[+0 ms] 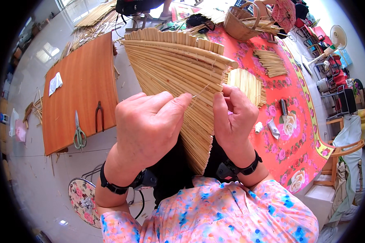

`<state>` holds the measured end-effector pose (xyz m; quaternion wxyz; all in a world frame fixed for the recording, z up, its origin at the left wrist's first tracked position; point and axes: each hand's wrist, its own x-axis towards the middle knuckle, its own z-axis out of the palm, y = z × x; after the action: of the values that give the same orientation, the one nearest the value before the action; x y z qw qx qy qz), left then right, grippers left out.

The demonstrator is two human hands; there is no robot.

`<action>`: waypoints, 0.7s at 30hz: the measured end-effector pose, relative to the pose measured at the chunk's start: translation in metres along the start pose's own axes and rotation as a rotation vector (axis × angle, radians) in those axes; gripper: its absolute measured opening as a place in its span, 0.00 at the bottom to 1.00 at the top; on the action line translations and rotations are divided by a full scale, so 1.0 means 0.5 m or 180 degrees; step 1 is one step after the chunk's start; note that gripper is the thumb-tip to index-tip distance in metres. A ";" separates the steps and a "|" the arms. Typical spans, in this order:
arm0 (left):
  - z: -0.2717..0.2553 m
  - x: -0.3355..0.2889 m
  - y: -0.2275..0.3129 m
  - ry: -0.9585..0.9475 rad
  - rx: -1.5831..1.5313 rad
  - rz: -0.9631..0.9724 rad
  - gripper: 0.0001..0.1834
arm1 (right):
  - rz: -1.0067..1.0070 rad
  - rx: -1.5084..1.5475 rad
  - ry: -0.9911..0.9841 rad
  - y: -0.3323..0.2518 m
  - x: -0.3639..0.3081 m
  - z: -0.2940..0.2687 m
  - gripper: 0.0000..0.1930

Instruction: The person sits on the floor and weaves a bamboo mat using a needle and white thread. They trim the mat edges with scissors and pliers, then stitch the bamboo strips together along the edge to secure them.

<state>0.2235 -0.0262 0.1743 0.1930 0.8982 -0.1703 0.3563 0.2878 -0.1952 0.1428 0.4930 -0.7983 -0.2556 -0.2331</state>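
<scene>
A folded panel of yellow reed stalks (166, 67), laid side by side and stitched, leans up from my lap. My left hand (148, 125) is closed in front of it, thumb and forefinger pinching a thin pale thread (201, 90) that runs across the stalks toward the panel's right edge. Whether a needle is in that pinch is too small to tell. My right hand (236, 115) grips the panel's cut right edge between thumb and fingers. Something small and pink shows within its curled fingers.
At left, a wooden board table (79, 87) carries green-handled scissors (79, 131), dark pliers (99, 115) and a white tissue (56, 84). A red floral cloth (308, 133) at right holds reed bundles (270, 62), a dark cylinder (283, 107) and a wicker basket (236, 25). A floral stool (84, 200) stands lower left.
</scene>
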 end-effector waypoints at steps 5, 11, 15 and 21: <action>-0.008 0.001 0.004 -0.0130 0.0147 0.0019 0.12 | -0.0107 0.0013 0.0043 0.009 -0.004 0.004 0.07; -0.022 0.006 0.011 -0.0054 0.0037 -0.0095 0.09 | -0.0216 0.0045 0.0166 -0.009 -0.012 0.020 0.07; -0.030 0.004 0.013 -0.0130 -0.0070 -0.0233 0.07 | -0.0252 0.0121 0.0217 -0.028 -0.017 0.027 0.07; -0.050 -0.006 0.019 -0.0431 -0.0419 -0.0813 0.06 | -0.0337 0.0547 0.0216 -0.021 -0.027 0.047 0.09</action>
<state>0.2028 -0.0221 0.1910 0.2832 0.9200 -0.0904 0.2555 0.2737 -0.1723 0.1316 0.5549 -0.7302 -0.2997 -0.2629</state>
